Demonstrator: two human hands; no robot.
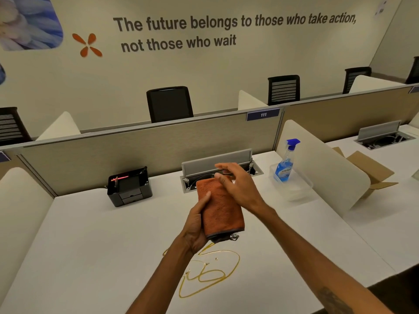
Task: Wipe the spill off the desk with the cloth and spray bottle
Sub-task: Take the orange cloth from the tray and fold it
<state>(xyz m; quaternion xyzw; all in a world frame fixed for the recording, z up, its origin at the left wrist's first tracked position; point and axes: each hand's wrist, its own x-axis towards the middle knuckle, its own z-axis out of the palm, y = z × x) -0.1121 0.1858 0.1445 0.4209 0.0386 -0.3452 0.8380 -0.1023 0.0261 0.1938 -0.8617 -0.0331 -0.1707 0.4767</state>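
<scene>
The left grip clasps the folded orange cloth above the white worktop, over the far edge of the yellow spill. The right grip lies against the cloth's far end; I cannot tell whether it pinches it. The spray bottle stands far right.

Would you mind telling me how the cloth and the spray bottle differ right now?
The cloth is orange and folded; the spray bottle is clear with blue liquid. The cloth is gripped by the left hand above the desk; the spray bottle stands upright, untouched, in a clear tub. Neither touches the yellow spill.
</scene>
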